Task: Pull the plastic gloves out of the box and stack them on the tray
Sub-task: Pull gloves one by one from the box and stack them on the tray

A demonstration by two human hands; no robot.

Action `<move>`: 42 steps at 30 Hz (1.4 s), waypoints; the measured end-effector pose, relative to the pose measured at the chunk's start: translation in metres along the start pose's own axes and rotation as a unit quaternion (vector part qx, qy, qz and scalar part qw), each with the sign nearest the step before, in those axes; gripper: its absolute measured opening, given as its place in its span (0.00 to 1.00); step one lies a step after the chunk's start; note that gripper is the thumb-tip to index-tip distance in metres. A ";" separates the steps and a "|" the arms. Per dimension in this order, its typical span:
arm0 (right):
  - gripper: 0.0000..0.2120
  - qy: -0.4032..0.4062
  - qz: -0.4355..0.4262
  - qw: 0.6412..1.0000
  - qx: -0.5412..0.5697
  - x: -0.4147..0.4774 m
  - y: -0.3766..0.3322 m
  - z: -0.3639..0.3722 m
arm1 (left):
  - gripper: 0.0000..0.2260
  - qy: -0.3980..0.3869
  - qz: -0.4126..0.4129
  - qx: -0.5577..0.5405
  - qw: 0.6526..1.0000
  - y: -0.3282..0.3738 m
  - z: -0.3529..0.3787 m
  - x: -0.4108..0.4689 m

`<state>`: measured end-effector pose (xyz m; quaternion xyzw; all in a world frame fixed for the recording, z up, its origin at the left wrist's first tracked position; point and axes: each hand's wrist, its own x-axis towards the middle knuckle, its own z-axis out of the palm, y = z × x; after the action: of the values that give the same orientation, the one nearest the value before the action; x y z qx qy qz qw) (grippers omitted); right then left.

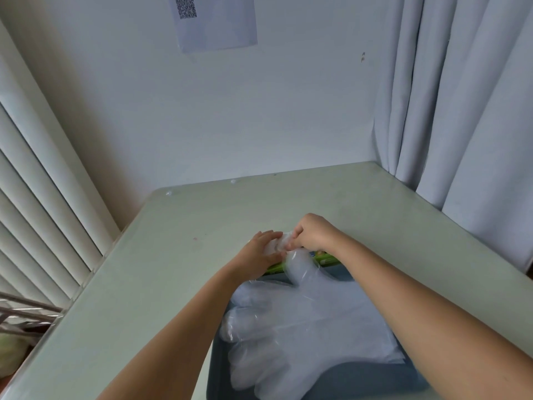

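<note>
My forearms reach forward across the tray [375, 382]. My right hand [313, 235] holds a crumpled glove [278, 244] in a pinching grip above the green box [324, 258]. My left hand [261, 252], fingers straight, presses the green box. Stacked gloves [302, 319] cover the tray on the table [187, 226].

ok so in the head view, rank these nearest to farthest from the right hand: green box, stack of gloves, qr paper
1. green box, just under the right hand, which pinches a glove
2. stack of gloves, on the tray, toward the person
3. qr paper, high on the far wall
</note>
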<state>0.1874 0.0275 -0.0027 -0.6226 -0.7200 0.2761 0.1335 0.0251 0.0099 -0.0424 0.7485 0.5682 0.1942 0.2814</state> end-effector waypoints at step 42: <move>0.09 0.032 -0.020 0.995 0.090 -0.004 0.002 0.005 | 0.26 0.002 -0.002 -0.037 0.999 -0.004 -0.001 -0.003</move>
<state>0.1871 0.0221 -0.0076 -0.6020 -0.7001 0.3169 0.2169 0.0208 0.0079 -0.0444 0.7362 0.5624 0.2164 0.3080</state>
